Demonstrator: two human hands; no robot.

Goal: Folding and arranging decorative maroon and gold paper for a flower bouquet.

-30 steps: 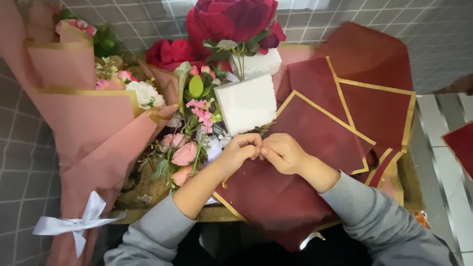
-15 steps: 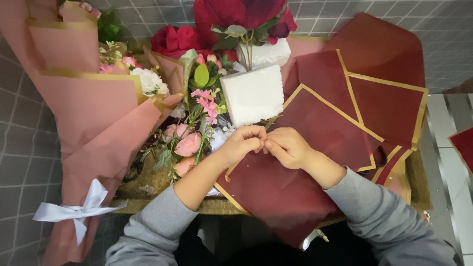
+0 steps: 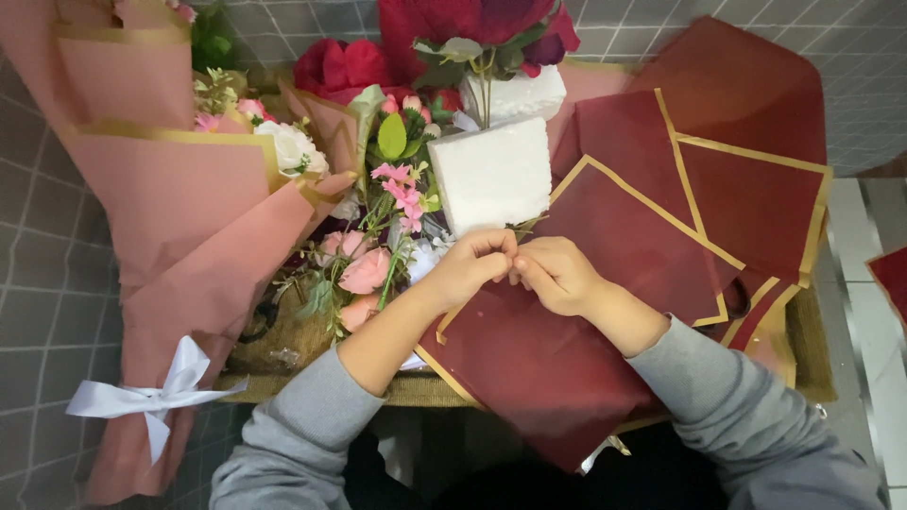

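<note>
- Our left hand (image 3: 470, 267) and right hand (image 3: 557, 274) meet fingertip to fingertip over the top dark red wrapping sheet (image 3: 567, 349). Fingers of both are curled and pressed together in a pinch; whatever sits between them is too small to make out, maybe a thin stem or the sheet's edge.
- That sheet lies across the near edge of the table (image 3: 812, 349), its lower corner hanging off toward our lap. More gold-trimmed red sheets (image 3: 756, 203) are fanned out behind it to the right.
- Risk, as we judge it: the overhang. Only our forearms weigh the sheet down; lift them and it can slide off the table.
- Risk: creasing. A pinch pulled sideways on thin paper likely leaves a fold or tears the gold border.
- Risk: the white foam block (image 3: 491, 175) stands just beyond our knuckles, with stems stuck in it. A push forward could tip it into the loose pink flowers (image 3: 364, 269) beside our left hand.
- Risk: the pink wrapped bouquet (image 3: 179, 236) with the white ribbon bow (image 3: 151, 397) leans at the left edge, partly off the table. An elbow swing on the left could knock it down.
- The red roses (image 3: 472, 24) at the back are well apart from our hands; low concern.
</note>
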